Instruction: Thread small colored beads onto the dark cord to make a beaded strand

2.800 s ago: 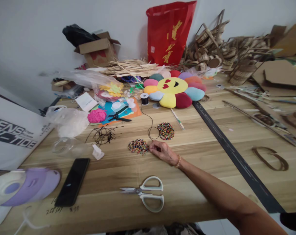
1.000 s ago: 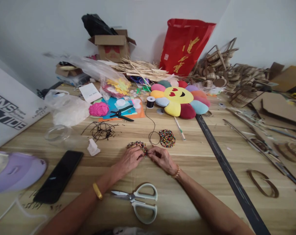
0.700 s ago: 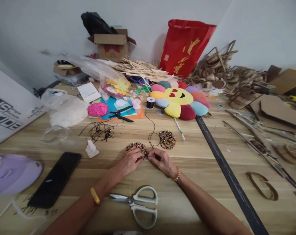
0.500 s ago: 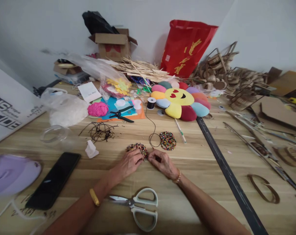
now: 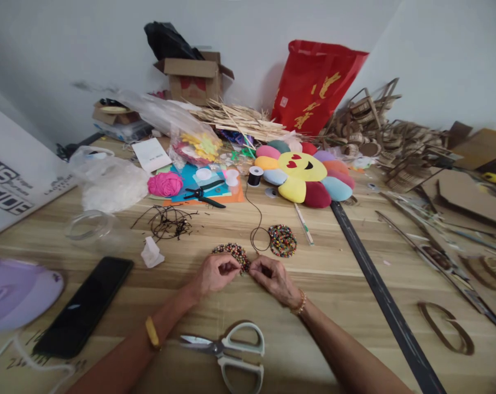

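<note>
A strand of small multicoloured beads (image 5: pixel 232 250) is heaped on the wooden table, just beyond my fingers. My left hand (image 5: pixel 220 271) pinches thumb to forefinger at the near edge of the beads; what lies between the tips is too small to make out. Close to its right, my right hand (image 5: pixel 272 276) is also closed in a pinch, where a thin black cord (image 5: pixel 254 236) runs down to its fingers. That cord comes in a loop from a black spool (image 5: pixel 255 176). Beside the loop sits a second coil of beads (image 5: pixel 282 241).
White-handled scissors (image 5: pixel 231 346) lie open between my forearms. A black phone (image 5: pixel 86 306) is at left, with cord scraps (image 5: pixel 170 221) beyond it. Pliers (image 5: pixel 204 194), pink yarn (image 5: pixel 164 184) and a flower cushion (image 5: pixel 303 167) lie farther back. A dark strip (image 5: pixel 374 279) crosses at right.
My left hand has turned slightly, and its thumb and forefinger now form a visible ring. The right hand stays in its pinch near the beads. The view has shifted a little.
</note>
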Tool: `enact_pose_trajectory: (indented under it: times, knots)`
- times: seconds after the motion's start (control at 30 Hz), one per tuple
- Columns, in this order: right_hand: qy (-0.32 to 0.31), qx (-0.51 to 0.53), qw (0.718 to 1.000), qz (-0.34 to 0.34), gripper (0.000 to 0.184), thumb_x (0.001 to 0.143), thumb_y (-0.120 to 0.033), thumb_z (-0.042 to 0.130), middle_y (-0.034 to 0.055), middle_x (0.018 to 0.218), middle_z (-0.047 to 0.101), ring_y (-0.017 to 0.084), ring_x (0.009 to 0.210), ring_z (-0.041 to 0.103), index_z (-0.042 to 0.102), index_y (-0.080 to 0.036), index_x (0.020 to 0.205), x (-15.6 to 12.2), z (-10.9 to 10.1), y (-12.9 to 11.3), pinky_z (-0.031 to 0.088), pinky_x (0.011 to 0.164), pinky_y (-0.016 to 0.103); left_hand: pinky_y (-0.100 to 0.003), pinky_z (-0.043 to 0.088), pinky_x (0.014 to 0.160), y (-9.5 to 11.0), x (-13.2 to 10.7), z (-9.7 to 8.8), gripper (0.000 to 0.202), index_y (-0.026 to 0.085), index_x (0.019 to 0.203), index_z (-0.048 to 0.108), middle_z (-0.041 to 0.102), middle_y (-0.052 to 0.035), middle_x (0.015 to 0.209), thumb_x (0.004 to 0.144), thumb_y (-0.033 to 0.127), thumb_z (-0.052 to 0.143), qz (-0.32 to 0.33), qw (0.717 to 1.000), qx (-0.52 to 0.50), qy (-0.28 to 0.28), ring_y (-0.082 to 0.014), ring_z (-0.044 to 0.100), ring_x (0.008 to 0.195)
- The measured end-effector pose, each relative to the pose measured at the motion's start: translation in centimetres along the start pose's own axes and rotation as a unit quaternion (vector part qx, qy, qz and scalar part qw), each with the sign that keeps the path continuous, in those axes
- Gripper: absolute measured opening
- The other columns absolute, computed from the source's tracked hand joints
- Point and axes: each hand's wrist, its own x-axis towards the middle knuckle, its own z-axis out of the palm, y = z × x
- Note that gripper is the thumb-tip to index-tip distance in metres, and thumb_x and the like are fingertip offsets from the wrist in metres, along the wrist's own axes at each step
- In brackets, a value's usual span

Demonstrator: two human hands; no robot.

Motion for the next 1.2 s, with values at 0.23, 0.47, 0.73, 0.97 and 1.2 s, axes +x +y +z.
enact_pose_trajectory:
  times: [0.23, 0.47, 0.73, 0.97, 1.2]
  knots:
    - [-0.006, 0.005, 1.0, -0.008, 0.019, 0.087, -0.03, 0.055, 0.0018, 0.071, 0.058, 0.012, 0.064, 0.05, 0.062, -0.014, 0.084, 0.02, -0.11, 0.03, 0.039, 0.059, 0.022, -0.019, 0.044, 0.052, 0.03, 0.0, 0.0, 0.011, 0.011, 0.071, 0.064, 0.064, -0.0031, 0.063, 0.07, 0.022, 0.062, -0.102, 0.986, -0.126, -0.043, -0.0106, 0.056, 0.054]
    - [-0.021, 0.005, 1.0, -0.011, 0.023, 0.087, -0.035, 0.054, 0.0007, 0.068, 0.056, 0.011, 0.061, 0.047, 0.06, -0.014, 0.08, 0.03, -0.37, -0.42, 0.037, 0.058, 0.022, -0.019, 0.046, 0.054, -0.2, -0.03, 0.05, 0.012, 0.01, 0.072, 0.064, 0.063, -0.0024, 0.061, 0.069, 0.022, 0.063, -0.126, 0.978, -0.151, -0.074, -0.0102, 0.056, 0.053]
    - [-0.022, 0.002, 1.0, -0.007, 0.021, 0.086, -0.033, 0.055, 0.0003, 0.067, 0.055, 0.011, 0.061, 0.047, 0.059, -0.014, 0.077, -0.05, -0.31, -0.52, 0.037, 0.057, 0.021, -0.019, 0.048, 0.055, -0.56, -0.14, 0.53, 0.012, 0.011, 0.071, 0.065, 0.066, -0.0038, 0.064, 0.069, 0.022, 0.064, -0.12, 0.979, -0.149, -0.074, -0.0102, 0.057, 0.054]
    - [-0.028, -0.01, 0.999, -0.015, 0.019, 0.085, -0.031, 0.055, 0.0009, 0.067, 0.057, 0.011, 0.061, 0.049, 0.06, -0.014, 0.078, 0.03, -0.42, -0.65, 0.038, 0.057, 0.022, -0.019, 0.05, 0.056, -0.59, -0.15, 0.58, 0.011, 0.012, 0.072, 0.067, 0.069, -0.0034, 0.066, 0.069, 0.022, 0.066, -0.126, 0.979, -0.146, -0.062, -0.0113, 0.061, 0.058]
    - [-0.028, -0.016, 0.999, -0.014, 0.016, 0.085, -0.029, 0.057, 0.0014, 0.071, 0.06, 0.011, 0.061, 0.05, 0.062, -0.014, 0.079, -0.07, -0.33, -0.14, 0.037, 0.056, 0.021, -0.018, 0.048, 0.053, -0.23, -0.21, 0.58, 0.008, 0.011, 0.072, 0.068, 0.069, -0.0037, 0.065, 0.068, 0.017, 0.063, -0.13, 0.981, -0.135, -0.056, -0.0107, 0.06, 0.056]
